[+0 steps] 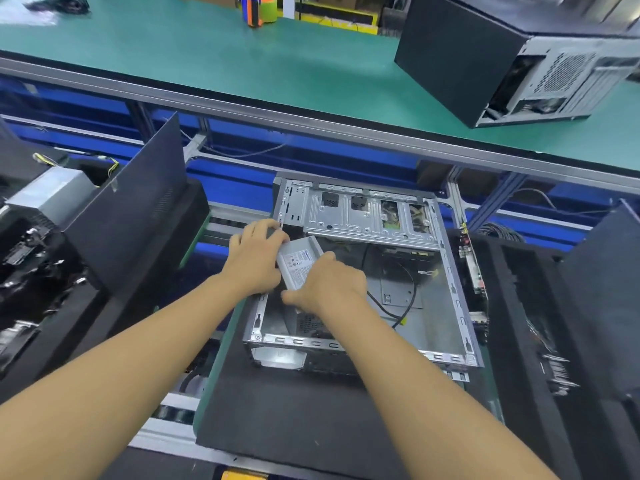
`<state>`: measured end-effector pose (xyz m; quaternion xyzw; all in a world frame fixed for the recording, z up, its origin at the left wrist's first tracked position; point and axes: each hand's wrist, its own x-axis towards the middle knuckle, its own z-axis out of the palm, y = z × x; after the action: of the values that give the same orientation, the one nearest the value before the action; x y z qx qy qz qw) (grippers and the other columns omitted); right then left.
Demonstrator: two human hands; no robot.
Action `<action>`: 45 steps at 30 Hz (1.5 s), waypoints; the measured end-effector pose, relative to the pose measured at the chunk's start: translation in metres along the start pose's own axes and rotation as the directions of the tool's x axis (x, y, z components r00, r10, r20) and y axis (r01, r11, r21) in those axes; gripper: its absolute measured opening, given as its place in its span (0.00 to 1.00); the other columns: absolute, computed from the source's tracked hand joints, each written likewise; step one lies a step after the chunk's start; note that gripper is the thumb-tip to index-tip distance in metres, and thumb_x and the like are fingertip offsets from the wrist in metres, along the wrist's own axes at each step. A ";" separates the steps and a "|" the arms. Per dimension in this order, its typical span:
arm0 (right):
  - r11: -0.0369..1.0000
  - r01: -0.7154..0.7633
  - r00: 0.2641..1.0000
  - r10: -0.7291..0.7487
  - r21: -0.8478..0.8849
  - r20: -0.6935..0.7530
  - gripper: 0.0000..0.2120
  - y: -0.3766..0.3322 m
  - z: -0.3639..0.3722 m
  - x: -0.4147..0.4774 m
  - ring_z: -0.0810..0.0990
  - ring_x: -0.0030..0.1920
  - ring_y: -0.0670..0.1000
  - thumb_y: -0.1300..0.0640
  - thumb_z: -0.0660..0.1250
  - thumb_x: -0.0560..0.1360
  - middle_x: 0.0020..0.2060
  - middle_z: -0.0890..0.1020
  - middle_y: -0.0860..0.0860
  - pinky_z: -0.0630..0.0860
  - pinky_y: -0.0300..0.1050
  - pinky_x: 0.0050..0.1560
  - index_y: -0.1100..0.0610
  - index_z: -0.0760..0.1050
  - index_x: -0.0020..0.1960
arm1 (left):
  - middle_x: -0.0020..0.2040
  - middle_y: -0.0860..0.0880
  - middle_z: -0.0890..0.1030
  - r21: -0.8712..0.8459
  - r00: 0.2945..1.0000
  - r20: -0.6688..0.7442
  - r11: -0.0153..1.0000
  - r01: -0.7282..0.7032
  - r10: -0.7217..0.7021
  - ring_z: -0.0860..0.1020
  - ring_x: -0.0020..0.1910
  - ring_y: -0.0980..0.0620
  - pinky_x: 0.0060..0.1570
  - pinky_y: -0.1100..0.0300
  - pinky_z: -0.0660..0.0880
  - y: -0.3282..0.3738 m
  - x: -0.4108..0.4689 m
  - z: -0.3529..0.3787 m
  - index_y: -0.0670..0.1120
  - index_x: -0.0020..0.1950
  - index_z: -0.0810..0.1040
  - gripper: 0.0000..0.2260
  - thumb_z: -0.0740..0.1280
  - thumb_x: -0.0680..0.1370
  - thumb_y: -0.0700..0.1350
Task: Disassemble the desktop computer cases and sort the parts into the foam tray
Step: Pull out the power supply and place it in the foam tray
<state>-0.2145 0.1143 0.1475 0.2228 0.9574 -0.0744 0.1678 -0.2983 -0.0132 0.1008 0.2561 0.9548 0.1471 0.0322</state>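
Gripping the power supply (300, 265), the left hand (254, 259) and right hand (325, 285) may snag it on the black cable (408, 303), or let it slip.

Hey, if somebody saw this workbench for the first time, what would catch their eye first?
At centre, the left hand and right hand hold a grey power supply, tilted, over the open computer case. A second case with a black side panel lies on the green bench, upper right.

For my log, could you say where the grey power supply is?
Head view, centre: the grey metal power supply box sits left in the open silver case, held between left hand and right hand.
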 end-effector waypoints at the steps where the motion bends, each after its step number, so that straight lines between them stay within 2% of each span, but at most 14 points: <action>1: 1.000 -0.004 1.000 0.004 0.000 -0.005 0.42 0.001 0.000 0.000 0.74 0.38 0.52 0.28 0.70 0.62 0.44 0.76 0.50 0.59 0.44 0.29 0.58 0.64 0.61 | 0.72 0.51 0.63 0.012 1.000 0.007 1.000 -0.023 0.023 0.57 0.73 0.49 0.68 0.48 0.55 0.000 0.002 -0.001 0.53 0.66 0.72 0.24 0.69 0.70 0.43; 5: 1.000 -0.010 0.997 0.010 0.002 -0.071 0.41 0.007 0.009 -0.004 0.74 0.40 0.52 0.29 0.69 0.60 0.45 0.76 0.50 0.65 0.45 0.33 0.58 0.65 0.59 | 0.66 0.48 0.68 0.076 0.987 -0.052 0.986 -0.151 0.155 0.59 0.75 0.48 0.75 0.48 0.49 0.004 0.002 -0.006 0.47 0.61 0.74 0.19 0.68 0.70 0.44; 8: 1.000 0.020 0.996 -0.021 -0.011 -0.082 0.40 0.018 0.014 -0.005 0.72 0.36 0.52 0.28 0.68 0.59 0.42 0.74 0.50 0.60 0.44 0.29 0.57 0.64 0.55 | 0.67 0.48 0.70 0.221 0.958 0.007 0.934 -0.281 0.287 0.58 0.77 0.47 0.78 0.48 0.44 0.006 -0.003 -0.008 0.43 0.63 0.74 0.21 0.65 0.70 0.44; 13: 0.991 0.126 0.990 -0.128 -0.043 -0.059 0.40 0.046 0.016 -0.009 0.74 0.39 0.53 0.24 0.67 0.59 0.44 0.76 0.48 0.64 0.46 0.33 0.55 0.62 0.53 | 0.71 0.49 0.70 0.290 0.954 0.117 0.910 -0.297 0.275 0.54 0.80 0.50 0.78 0.48 0.47 0.012 -0.015 -0.007 0.43 0.67 0.72 0.27 0.57 0.71 0.51; 15: 0.978 0.188 0.981 -0.191 0.090 0.029 0.35 0.066 0.008 -0.006 0.74 0.37 0.50 0.24 0.65 0.64 0.41 0.75 0.46 0.65 0.45 0.31 0.53 0.65 0.52 | 0.71 0.50 0.69 0.320 0.956 0.114 0.901 -0.292 0.269 0.53 0.80 0.51 0.76 0.49 0.51 0.014 -0.016 -0.007 0.44 0.67 0.71 0.27 0.55 0.71 0.52; 18: 0.915 0.112 0.969 -0.187 0.388 0.160 0.16 0.117 -0.009 0.012 0.75 0.34 0.52 0.41 0.57 0.80 0.43 0.79 0.51 0.71 0.43 0.32 0.53 0.71 0.49 | 0.73 0.50 0.68 0.336 0.965 0.121 0.905 -0.260 0.232 0.51 0.80 0.52 0.75 0.49 0.52 0.017 -0.015 -0.008 0.44 0.68 0.70 0.25 0.58 0.73 0.51; 22: 0.982 0.102 0.949 -0.143 0.158 0.280 0.11 0.164 0.005 0.040 0.77 0.51 0.56 0.50 0.56 0.83 0.52 0.79 0.54 0.73 0.49 0.50 0.57 0.71 0.54 | 0.73 0.50 0.67 0.306 0.973 0.131 0.925 -0.223 0.191 0.50 0.80 0.52 0.76 0.48 0.52 0.021 -0.015 -0.005 0.44 0.69 0.69 0.25 0.59 0.73 0.49; 27: 0.988 0.145 0.933 -0.122 -0.043 0.339 0.10 0.152 0.050 0.060 0.75 0.49 0.55 0.49 0.64 0.79 0.55 0.78 0.56 0.69 0.46 0.47 0.55 0.71 0.55 | 0.73 0.50 0.66 0.276 0.978 0.123 0.940 -0.199 0.171 0.49 0.81 0.52 0.76 0.47 0.51 0.021 -0.016 -0.002 0.43 0.70 0.67 0.26 0.60 0.72 0.48; 30: 0.975 0.173 0.929 -0.116 -0.137 0.351 0.10 0.140 0.062 0.066 0.76 0.47 0.55 0.51 0.66 0.76 0.50 0.77 0.53 0.70 0.44 0.40 0.55 0.73 0.54 | 0.73 0.49 0.66 0.268 0.979 0.130 0.945 -0.187 0.156 0.48 0.81 0.52 0.76 0.47 0.50 0.023 -0.016 -0.001 0.43 0.70 0.67 0.25 0.60 0.73 0.47; 32: 0.954 0.194 0.937 -0.111 -0.228 0.330 0.14 0.135 0.064 0.070 0.78 0.47 0.56 0.52 0.68 0.74 0.49 0.77 0.53 0.73 0.44 0.43 0.56 0.75 0.57 | 0.73 0.49 0.65 0.257 0.980 0.141 0.950 -0.175 0.143 0.48 0.81 0.51 0.76 0.47 0.51 0.024 -0.017 0.000 0.42 0.71 0.66 0.26 0.60 0.73 0.46; 35: 0.936 0.161 0.958 -0.072 -0.312 0.279 0.18 0.131 0.064 0.070 0.80 0.56 0.58 0.54 0.66 0.78 0.59 0.78 0.55 0.74 0.49 0.49 0.59 0.74 0.65 | 0.73 0.49 0.65 0.228 0.981 0.137 0.959 -0.166 0.137 0.48 0.81 0.51 0.76 0.47 0.51 0.024 -0.017 0.000 0.42 0.71 0.66 0.26 0.59 0.73 0.44; 38: 0.984 0.078 0.974 -0.040 -0.163 0.222 0.16 0.127 0.047 0.063 0.79 0.58 0.60 0.53 0.60 0.82 0.61 0.79 0.58 0.74 0.49 0.53 0.61 0.74 0.64 | 0.72 0.50 0.65 0.227 0.982 0.130 0.960 -0.165 0.138 0.48 0.81 0.52 0.76 0.46 0.51 0.024 -0.019 0.000 0.43 0.70 0.66 0.25 0.59 0.73 0.44; 42: 0.953 0.119 0.993 -0.111 0.277 -0.045 0.19 0.098 -0.006 0.037 0.79 0.49 0.59 0.46 0.55 0.81 0.54 0.82 0.59 0.72 0.49 0.46 0.61 0.76 0.55 | 0.71 0.50 0.66 0.209 0.982 0.124 0.964 -0.165 0.141 0.49 0.80 0.53 0.76 0.46 0.51 0.022 -0.017 -0.001 0.43 0.70 0.67 0.26 0.58 0.71 0.47; 45: 0.853 0.214 0.962 -0.269 0.476 0.048 0.36 0.054 -0.028 0.005 0.76 0.59 0.55 0.36 0.61 0.71 0.66 0.75 0.54 0.73 0.51 0.55 0.54 0.64 0.74 | 0.71 0.52 0.67 0.161 0.984 0.124 0.976 -0.149 0.130 0.51 0.80 0.55 0.74 0.47 0.52 0.021 -0.018 0.001 0.44 0.68 0.70 0.29 0.54 0.69 0.52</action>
<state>-0.2024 0.1710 0.1681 0.1299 0.9206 -0.3353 0.1524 -0.2725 -0.0040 0.1056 0.3322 0.9402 0.0526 0.0535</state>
